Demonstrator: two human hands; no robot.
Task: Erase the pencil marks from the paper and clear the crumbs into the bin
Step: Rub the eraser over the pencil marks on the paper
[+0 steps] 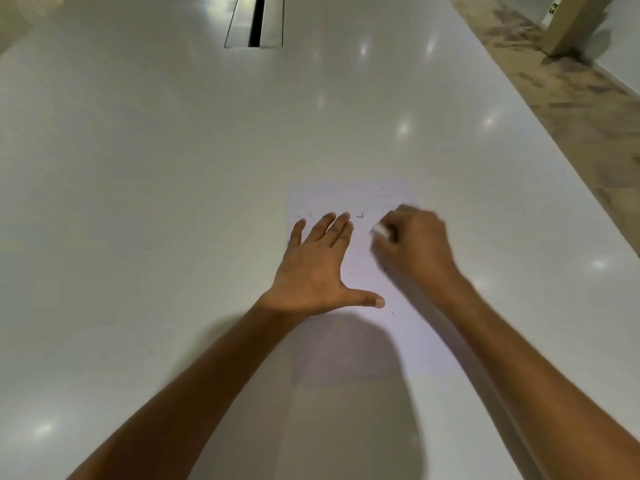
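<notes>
A white sheet of paper [349,199] lies on the glossy white table [156,202], in front of me. My left hand [315,268] lies flat on the sheet's left side with fingers straight and thumb spread, pressing it down. My right hand [414,242] is curled around a small white eraser [380,230], whose tip touches the paper; the hand looks blurred. Dark eraser crumbs [360,215] are scattered on the sheet near my fingertips and lower down by my thumb. No pencil marks are plainly visible. No bin is in view.
A metal cable slot [255,20] is set into the table at the far end. The table's right edge runs diagonally, with brownish floor [571,98] beyond it. My shadow falls on the table between my forearms.
</notes>
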